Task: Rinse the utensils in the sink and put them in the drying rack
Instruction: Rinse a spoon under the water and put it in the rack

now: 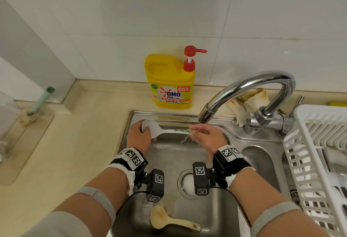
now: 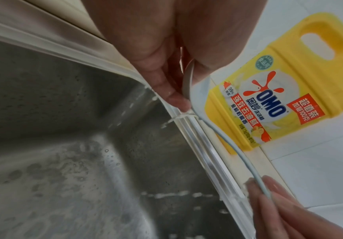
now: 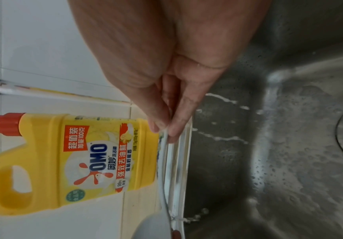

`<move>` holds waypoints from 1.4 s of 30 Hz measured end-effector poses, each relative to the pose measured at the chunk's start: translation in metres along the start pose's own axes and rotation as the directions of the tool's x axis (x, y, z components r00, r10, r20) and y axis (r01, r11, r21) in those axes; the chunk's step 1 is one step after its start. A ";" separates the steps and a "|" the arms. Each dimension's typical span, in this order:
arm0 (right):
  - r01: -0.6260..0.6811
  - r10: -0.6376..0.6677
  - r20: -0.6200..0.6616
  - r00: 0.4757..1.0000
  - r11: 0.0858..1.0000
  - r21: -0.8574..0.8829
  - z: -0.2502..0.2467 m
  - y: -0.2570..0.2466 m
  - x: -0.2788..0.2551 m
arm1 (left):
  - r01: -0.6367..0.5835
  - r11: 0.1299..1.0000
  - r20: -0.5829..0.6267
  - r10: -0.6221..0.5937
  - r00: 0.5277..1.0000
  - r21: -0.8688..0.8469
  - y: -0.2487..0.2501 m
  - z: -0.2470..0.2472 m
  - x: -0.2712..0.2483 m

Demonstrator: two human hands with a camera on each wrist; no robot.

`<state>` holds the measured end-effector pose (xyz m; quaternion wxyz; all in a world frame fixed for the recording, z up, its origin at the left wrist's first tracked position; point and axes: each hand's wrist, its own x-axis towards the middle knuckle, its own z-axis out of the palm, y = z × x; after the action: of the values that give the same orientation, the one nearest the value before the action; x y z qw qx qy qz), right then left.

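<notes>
A white ladle (image 1: 165, 131) with a green pattern on its handle lies level over the steel sink (image 1: 221, 216), under the running tap (image 1: 204, 117). My left hand (image 1: 139, 135) grips its bowl at the sink's far left. My right hand (image 1: 204, 137) pinches the handle's end, and the water falls on that end. In the left wrist view the ladle (image 2: 191, 77) shows edge-on between thumb and fingers. The right wrist view has the handle (image 3: 163, 161) pinched between fingertips. A beige rice paddle (image 1: 169, 219) lies on the sink bottom near me.
A white plastic drying rack (image 1: 319, 154) stands at the right of the sink. A yellow OMO detergent bottle (image 1: 170, 80) with a red pump stands on the counter behind the sink. A brush (image 1: 40, 101) lies at the far left. A cloth (image 1: 249, 99) sits behind the tap.
</notes>
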<state>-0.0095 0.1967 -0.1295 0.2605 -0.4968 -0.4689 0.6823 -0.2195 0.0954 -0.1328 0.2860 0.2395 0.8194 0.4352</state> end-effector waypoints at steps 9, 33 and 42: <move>-0.067 0.077 -0.062 0.995 0.987 0.149 -0.009 -0.002 -0.001 | -0.110 0.985 0.090 0.098 0.991 0.134 0.003 0.006 -0.008; -0.128 0.172 -0.123 0.977 0.944 0.305 -0.007 -0.011 -0.014 | -0.025 0.999 0.353 0.034 0.935 -0.031 0.003 0.038 -0.019; -0.153 0.175 -0.117 0.978 0.972 0.178 -0.007 -0.006 -0.014 | -0.052 0.999 0.399 0.049 0.916 -0.004 0.007 0.045 -0.022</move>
<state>0.0010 0.1902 -0.1187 0.2745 -0.5541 -0.3488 0.7043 -0.1721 0.1105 -0.1418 0.4348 0.3453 0.7390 0.3816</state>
